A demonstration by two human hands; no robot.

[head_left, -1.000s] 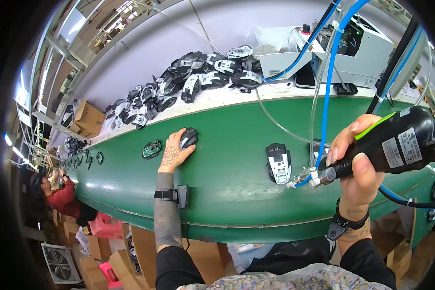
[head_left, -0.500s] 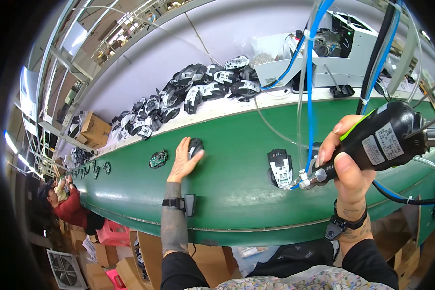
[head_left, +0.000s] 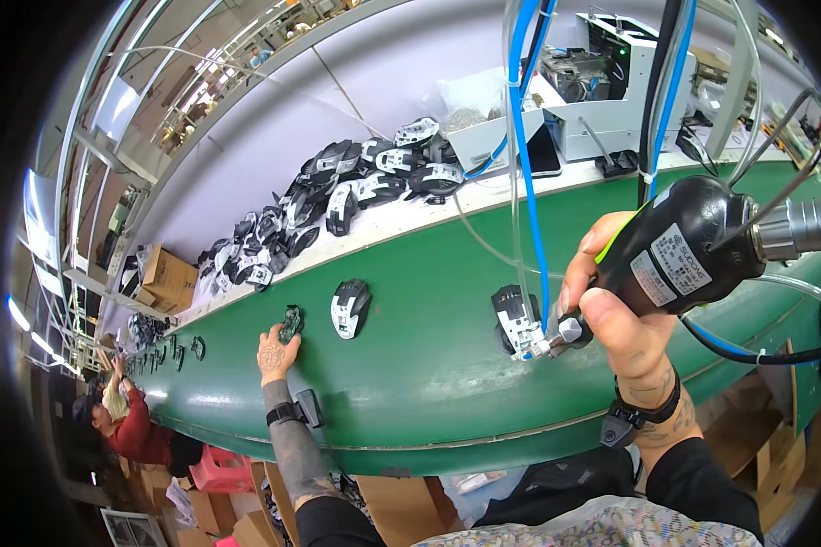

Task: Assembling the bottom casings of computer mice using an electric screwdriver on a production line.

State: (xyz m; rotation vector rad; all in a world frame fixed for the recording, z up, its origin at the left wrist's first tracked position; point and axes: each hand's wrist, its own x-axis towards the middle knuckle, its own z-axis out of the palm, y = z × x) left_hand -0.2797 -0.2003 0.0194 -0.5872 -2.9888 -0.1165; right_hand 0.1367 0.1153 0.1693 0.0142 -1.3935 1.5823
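Observation:
My right hand (head_left: 616,314) is wrapped round a black powered screwdriver (head_left: 675,260), held tilted with its nose down to the left. The nose, with a white fitting and a blue tube, is close to a black and white computer mouse shell (head_left: 513,314) on the green conveyor belt (head_left: 410,383). Over to the left, my left hand (head_left: 278,354) has its fingers and thumb closed about the near end of a small green circuit board (head_left: 291,321). Another black and white mouse shell (head_left: 349,308) lies on the belt between my hands.
Behind the belt, a white ledge carries a heap of mouse shells (head_left: 374,173) and a white machine (head_left: 611,91). Blue and clear tubes (head_left: 531,182) hang over the belt. Farther left lie more circuit boards (head_left: 198,347), a cardboard box (head_left: 168,278) and a co-worker in red (head_left: 141,428).
My left hand has left the mouse shell and moved left to the circuit board, taking hold of it. My right hand still holds the screwdriver near the other shell. The view has shifted slightly.

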